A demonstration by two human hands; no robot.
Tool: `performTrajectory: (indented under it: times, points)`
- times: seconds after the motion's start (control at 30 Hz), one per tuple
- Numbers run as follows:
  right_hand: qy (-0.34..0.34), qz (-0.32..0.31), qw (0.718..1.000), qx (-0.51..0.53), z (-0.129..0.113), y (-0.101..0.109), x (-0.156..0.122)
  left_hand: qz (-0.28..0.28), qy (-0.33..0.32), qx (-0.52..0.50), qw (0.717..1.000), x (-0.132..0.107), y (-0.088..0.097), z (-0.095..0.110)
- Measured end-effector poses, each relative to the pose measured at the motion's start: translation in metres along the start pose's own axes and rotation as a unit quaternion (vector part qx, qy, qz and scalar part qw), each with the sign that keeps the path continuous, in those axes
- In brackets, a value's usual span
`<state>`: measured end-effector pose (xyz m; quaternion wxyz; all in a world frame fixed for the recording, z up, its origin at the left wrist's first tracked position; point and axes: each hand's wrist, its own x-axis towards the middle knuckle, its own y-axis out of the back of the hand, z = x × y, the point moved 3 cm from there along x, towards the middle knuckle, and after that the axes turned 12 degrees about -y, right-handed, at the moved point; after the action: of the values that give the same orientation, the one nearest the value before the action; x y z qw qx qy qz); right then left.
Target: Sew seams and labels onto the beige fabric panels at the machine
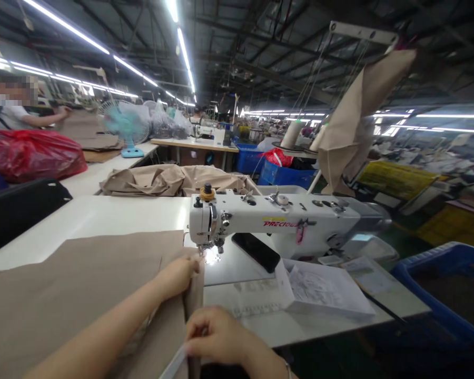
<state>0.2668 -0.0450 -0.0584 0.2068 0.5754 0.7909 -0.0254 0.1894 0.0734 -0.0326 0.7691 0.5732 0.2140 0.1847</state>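
A large piece of beige fabric (82, 279) covers the left of the sewing table, its right edge running up to the needle area of a white sewing machine (284, 213). Just in front of the presser foot, my left hand (179, 275) has its fingers curled closed on the fabric's edge. Closer to me, my right hand (219, 334) pinches a narrow white strip (174, 363) between thumb and fingers, against the same fabric edge. The strip's far end is hidden by this hand. A small lamp lights the stitching spot.
A black phone (256, 251) and a white box (324, 289) with small pale pieces lie right of the needle. More beige fabric (174, 180) is heaped behind the machine. A blue bin (450, 295) stands at right. A fan (130, 131) and another person (16, 108) are at back left.
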Motion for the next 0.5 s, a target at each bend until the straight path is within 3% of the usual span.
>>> performTrajectory:
  times: [0.07,0.13,0.27,0.5]
  points:
    - [-0.124,0.043,0.990,0.056,0.018,0.020,0.010,0.006,0.012,0.037,0.999,0.001,0.000,0.002]
    - [-0.185,0.061,0.978,0.074,0.026,0.033,0.019,0.010,0.009,0.068,0.998,0.001,0.001,0.006]
    - [-0.204,0.092,0.974,0.047,0.022,0.052,0.034,-0.001,-0.019,0.104,0.994,0.001,0.003,0.015]
    - [-0.223,0.164,0.960,-0.044,0.019,0.083,0.069,-0.025,0.005,0.151,0.988,-0.002,0.004,0.021]
